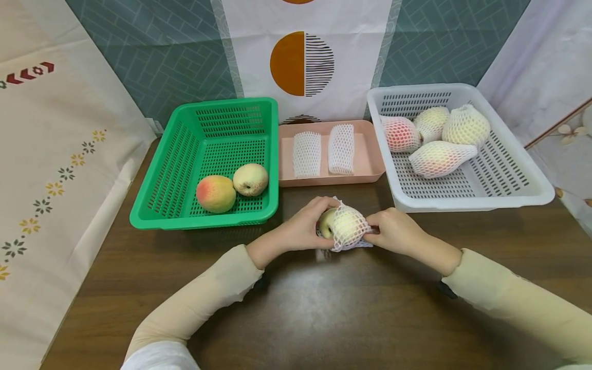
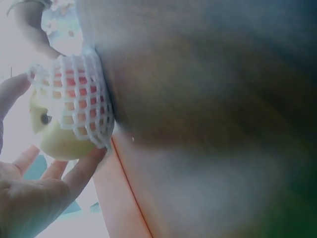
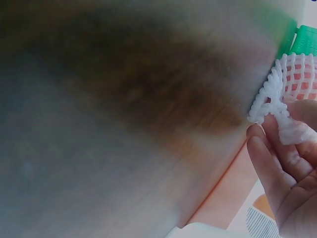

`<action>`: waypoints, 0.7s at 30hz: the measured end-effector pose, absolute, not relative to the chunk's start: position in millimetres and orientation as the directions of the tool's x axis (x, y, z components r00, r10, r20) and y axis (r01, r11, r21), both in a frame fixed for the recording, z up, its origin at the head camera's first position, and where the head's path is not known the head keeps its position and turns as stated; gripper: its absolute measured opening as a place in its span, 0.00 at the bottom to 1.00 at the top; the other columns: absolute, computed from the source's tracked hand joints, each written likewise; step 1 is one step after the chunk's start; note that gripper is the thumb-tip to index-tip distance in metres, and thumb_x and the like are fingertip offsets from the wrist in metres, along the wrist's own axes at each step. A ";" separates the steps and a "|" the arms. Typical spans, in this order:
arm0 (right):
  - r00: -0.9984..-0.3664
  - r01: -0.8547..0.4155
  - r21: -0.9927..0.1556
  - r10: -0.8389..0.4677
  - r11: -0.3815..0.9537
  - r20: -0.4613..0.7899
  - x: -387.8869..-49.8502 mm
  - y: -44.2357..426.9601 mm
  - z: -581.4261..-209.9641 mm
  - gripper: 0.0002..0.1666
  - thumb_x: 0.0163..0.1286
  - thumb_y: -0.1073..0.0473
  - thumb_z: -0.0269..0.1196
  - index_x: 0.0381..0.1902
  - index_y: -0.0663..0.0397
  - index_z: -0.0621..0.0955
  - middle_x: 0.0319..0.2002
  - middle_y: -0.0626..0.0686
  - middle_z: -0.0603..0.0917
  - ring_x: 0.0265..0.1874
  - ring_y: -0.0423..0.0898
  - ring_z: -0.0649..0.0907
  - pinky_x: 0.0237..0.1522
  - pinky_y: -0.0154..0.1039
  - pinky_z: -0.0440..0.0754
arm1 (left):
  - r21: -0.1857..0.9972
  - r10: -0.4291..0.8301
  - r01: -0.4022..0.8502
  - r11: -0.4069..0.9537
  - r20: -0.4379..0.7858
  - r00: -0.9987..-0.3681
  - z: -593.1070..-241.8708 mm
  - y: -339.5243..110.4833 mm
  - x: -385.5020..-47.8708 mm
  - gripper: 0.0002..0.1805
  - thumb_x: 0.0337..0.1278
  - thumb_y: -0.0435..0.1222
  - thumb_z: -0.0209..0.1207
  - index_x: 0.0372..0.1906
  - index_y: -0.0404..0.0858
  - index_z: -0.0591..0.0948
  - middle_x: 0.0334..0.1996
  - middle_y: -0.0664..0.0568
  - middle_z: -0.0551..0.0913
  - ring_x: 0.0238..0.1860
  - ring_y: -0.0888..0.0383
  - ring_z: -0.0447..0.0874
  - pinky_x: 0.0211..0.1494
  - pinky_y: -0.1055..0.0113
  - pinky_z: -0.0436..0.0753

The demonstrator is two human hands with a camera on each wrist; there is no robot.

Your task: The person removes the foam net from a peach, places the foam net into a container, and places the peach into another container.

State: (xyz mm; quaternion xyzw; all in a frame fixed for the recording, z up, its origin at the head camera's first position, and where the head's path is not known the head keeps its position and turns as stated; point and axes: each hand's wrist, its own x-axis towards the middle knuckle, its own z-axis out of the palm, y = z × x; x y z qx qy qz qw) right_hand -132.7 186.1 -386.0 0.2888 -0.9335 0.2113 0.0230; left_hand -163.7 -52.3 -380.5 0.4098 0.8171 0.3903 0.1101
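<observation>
A pale yellow-green apple (image 2: 62, 141) with a red patch is partly covered by a white foam net sleeve (image 1: 350, 226), just above the table. My left hand (image 1: 305, 224) grips the apple at its bare end, thumb on one side and fingers on the other, touching the net's rim. The dark stem hollow shows outside the net. At the other end my right hand (image 1: 399, 229) pinches the gathered tail of the foam net (image 3: 280, 109) between thumb and fingers. Part of the apple is hidden under the mesh.
A green basket (image 1: 139, 218) at left holds a red-yellow fruit (image 1: 216, 193) and a pale fruit (image 1: 251, 180). Two flat foam nets (image 1: 307, 154) lie in a pink tray (image 1: 287, 181) at the back. Several netted fruits (image 1: 442, 159) sit in a white basket (image 1: 476, 203) at right.
</observation>
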 end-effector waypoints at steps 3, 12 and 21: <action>-0.839 -0.539 -0.380 -0.520 0.752 0.162 -132.0 186.9 -385.7 0.20 0.51 0.65 0.69 0.13 0.47 0.69 0.12 0.38 0.63 0.15 0.34 0.63 0.17 0.28 0.59 | 0.719 0.747 0.583 0.380 0.133 -0.651 -381.0 -49.4 -164.2 0.37 0.40 0.32 0.71 0.59 0.33 0.66 0.58 0.39 0.70 0.58 0.49 0.70 0.58 0.60 0.75; -0.866 -0.478 -0.478 -0.486 0.737 0.117 -131.2 191.0 -385.8 0.14 0.54 0.64 0.69 0.18 0.52 0.73 0.14 0.41 0.65 0.17 0.35 0.64 0.19 0.29 0.61 | 0.696 0.728 0.583 0.420 0.126 -0.674 -379.2 -46.6 -166.4 0.35 0.43 0.31 0.69 0.58 0.32 0.67 0.59 0.40 0.71 0.57 0.49 0.72 0.59 0.58 0.76; -0.904 -0.395 -0.635 -0.402 0.664 0.142 -128.0 193.3 -390.2 0.17 0.52 0.62 0.73 0.40 0.61 0.82 0.29 0.50 0.84 0.27 0.39 0.77 0.27 0.31 0.76 | 0.708 0.715 0.562 0.427 0.116 -0.689 -381.5 -46.3 -168.2 0.35 0.42 0.32 0.69 0.58 0.33 0.68 0.58 0.41 0.72 0.56 0.49 0.73 0.57 0.59 0.77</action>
